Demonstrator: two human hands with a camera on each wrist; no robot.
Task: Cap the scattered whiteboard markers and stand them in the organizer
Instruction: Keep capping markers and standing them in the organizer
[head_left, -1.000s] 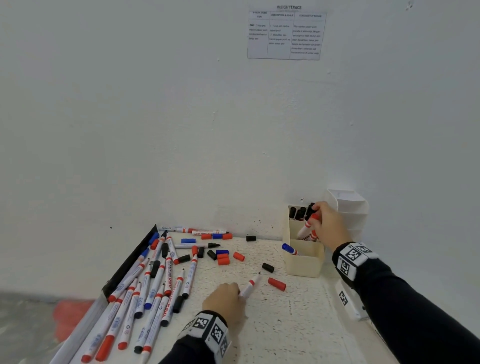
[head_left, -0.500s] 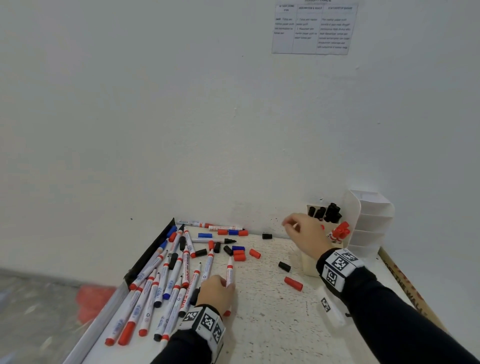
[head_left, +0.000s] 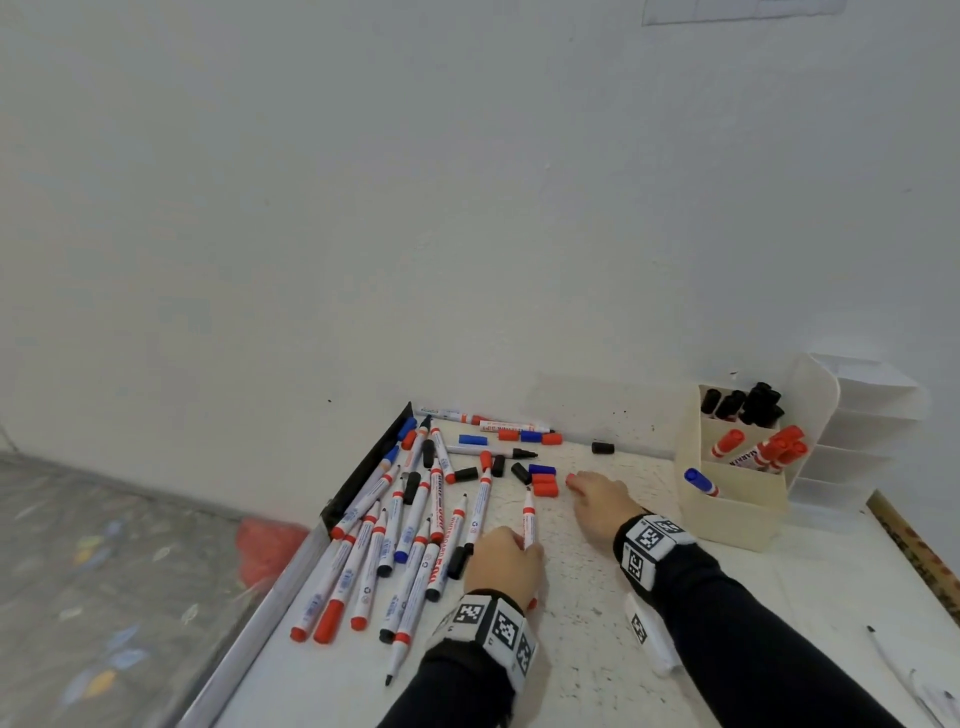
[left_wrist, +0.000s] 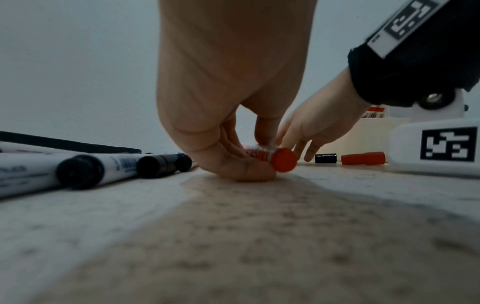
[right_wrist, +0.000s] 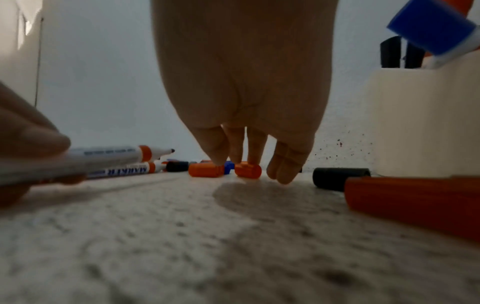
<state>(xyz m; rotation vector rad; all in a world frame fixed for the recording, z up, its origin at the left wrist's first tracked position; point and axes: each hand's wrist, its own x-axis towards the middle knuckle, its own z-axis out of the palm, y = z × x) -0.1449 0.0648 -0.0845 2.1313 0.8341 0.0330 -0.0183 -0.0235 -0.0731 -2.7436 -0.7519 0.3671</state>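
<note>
My left hand rests on the white table and grips an uncapped red marker, tip pointing away; its red butt end shows below the fingers in the left wrist view. My right hand reaches left with straight fingers, their tips on a loose red cap beside another red cap and a blue one. The cream organizer at the right holds black, red and one blue capped marker. Several uncapped markers lie scattered at the left.
A white tiered rack stands behind the organizer against the wall. Loose black caps and a red cap lie between the hands and the organizer. The table's left edge has a black strip; floor lies beyond.
My right hand left the organizer and came left and down to the loose red caps. My left hand drew the red marker nearer and turned its tip away from me.
</note>
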